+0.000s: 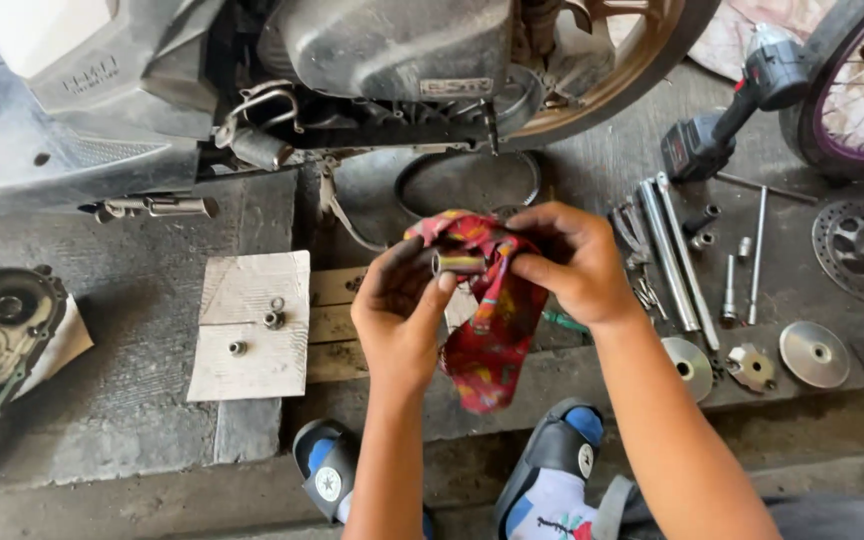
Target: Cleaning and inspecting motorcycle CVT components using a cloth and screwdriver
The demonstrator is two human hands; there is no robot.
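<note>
Sunlit grey concrete floor (132, 300), cracked, with a raised curb (832, 400) along its right.

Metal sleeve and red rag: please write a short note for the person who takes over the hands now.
Left hand: holds the short metal sleeve at its fingertips.
Right hand: grips the red rag, bunched against the sleeve's far end.
Nearby: small bushings on the cardboard sheet; round pulley plates and long rods lie on the floor at right.
Done: sleeve is off the scooter, in hand.
Left: sleeve not yet set down.
</note>
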